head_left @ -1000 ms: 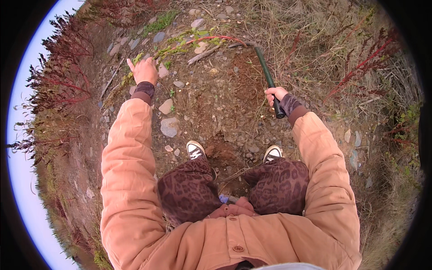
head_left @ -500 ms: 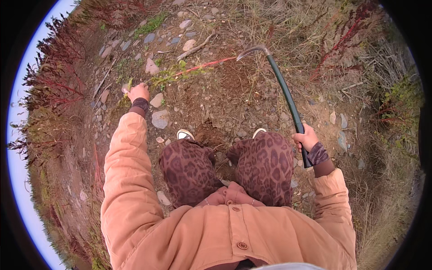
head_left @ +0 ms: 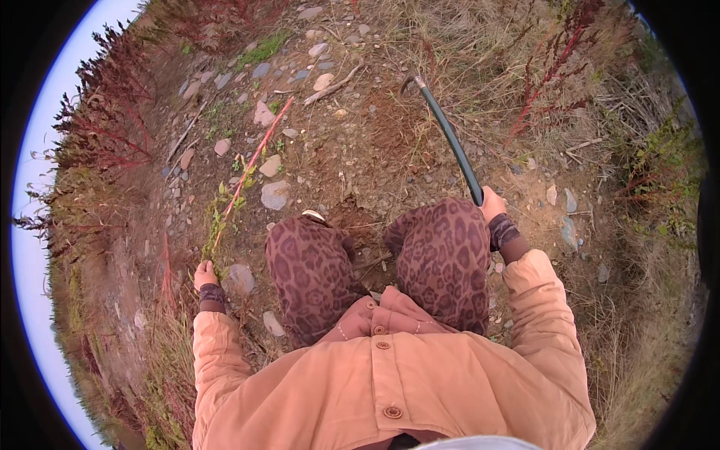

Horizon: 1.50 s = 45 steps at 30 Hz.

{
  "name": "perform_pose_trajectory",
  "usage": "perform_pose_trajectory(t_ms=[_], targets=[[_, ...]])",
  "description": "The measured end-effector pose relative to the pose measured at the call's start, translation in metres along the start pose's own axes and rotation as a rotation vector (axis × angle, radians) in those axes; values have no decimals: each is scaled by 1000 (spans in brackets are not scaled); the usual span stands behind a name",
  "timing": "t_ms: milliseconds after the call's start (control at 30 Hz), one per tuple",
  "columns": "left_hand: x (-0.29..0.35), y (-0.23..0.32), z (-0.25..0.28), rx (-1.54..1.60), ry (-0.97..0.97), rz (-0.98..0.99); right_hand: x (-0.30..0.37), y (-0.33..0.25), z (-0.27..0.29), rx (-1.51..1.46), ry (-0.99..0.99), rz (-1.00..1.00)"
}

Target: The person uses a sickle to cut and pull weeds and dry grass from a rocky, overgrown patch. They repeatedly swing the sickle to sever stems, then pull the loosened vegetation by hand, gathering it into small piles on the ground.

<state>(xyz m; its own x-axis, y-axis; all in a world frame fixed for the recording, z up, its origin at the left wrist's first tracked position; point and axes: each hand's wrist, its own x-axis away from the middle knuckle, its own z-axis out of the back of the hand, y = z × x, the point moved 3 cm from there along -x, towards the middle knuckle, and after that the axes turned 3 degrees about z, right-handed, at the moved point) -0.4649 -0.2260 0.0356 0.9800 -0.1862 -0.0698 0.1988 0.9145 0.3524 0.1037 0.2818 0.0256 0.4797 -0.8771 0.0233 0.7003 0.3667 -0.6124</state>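
Red-stemmed plant (head_left: pixel 253 159) slants along the ground view ahead and to the left of the leopard-print trousers (head_left: pixel 442 259), its bare red end pointing away from them and its leafy end nearer. Whether the stem touches the soil I cannot tell. Left of the trousers, the left hand (head_left: pixel 205 275) has its grip closed around the leafy end. Just right of the trousers, the right hand (head_left: pixel 492 203) has its grip wrapped around the lower part of a sickle (head_left: pixel 452 141); the dark green handle leans away, ending in a curved blade ahead of the trousers. 1 white shoe toe (head_left: pixel 314 217) shows just past the left knee. Ahead and left of the trousers lie a pale stone (head_left: pixel 274 195) and, farther off, a dry stick (head_left: pixel 337 84). Behind the trousers spreads a tan jacket (head_left: pixel 322 390) with 2 brown buttons. Dry grass (head_left: pixel 487 45) grows well ahead and to the right of them.
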Motion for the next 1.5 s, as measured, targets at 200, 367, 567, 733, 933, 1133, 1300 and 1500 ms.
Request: perform_pose_trajectory(t_ms=[200, 367, 567, 733, 933, 1133, 1300, 1500], targets=[[111, -142, 83, 4, 202, 388, -94, -22, -19, 319, -50, -65], [201, -233, 189, -630, 195, 763, -138, -12, -30, 403, -74, -118], [213, -282, 164, -687, 388, 1223, -62, 35, -50, 383, -118, -242], [77, -179, 51, -153, 102, 517, 122, 76, -13, 457, -246, -431], [-31, 133, -52, 586, -218, -148, 206, 82, 6, 358, -96, -352], [63, 412, -8, 452, -205, -969, 74, 57, -9, 302, -87, -255], [149, 499, 6, 524, -342, -1186, -78, 19, -23, 301, -19, -121], [211, 487, -30, 92, -590, -1274, -123, 30, -63, 296, -108, -331]])
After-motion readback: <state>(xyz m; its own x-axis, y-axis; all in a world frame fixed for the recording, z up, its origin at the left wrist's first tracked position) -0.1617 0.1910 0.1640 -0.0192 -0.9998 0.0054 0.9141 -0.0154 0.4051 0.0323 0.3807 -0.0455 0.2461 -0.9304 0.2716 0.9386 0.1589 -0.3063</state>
